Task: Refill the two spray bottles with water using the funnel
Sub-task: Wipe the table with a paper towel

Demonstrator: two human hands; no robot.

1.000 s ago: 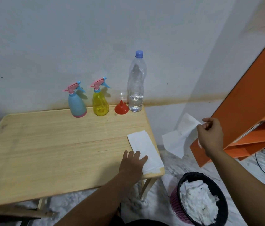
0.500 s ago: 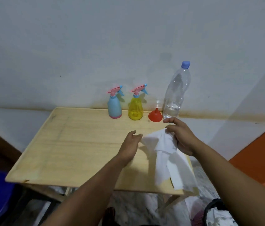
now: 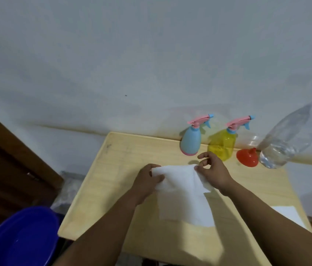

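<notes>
Both hands hold one white tissue [image 3: 182, 189] spread above the worktop [image 3: 113, 189]. The left hand [image 3: 147, 181] grips its left upper corner, fingers curled round the edge; the right hand [image 3: 213, 173] pinches the right upper corner between thumb and forefinger, the other fingers raised and loosely bent. The sheet hangs down from the hands toward the person.

Just beyond the right hand, at the back of the worktop against the wall, stands the blue spray bottle [image 3: 190, 143], and to its right the yellow spray bottle [image 3: 223, 145], partly behind the right hand's fingers. Further right of that hand lies the red funnel [image 3: 247, 157], mouth down, and beside it the clear water bottle [image 3: 289, 139], holding little water. A second tissue [image 3: 289, 215] lies on the worktop right of the right forearm. A blue basin [image 3: 17, 239] sits below the left arm.
</notes>
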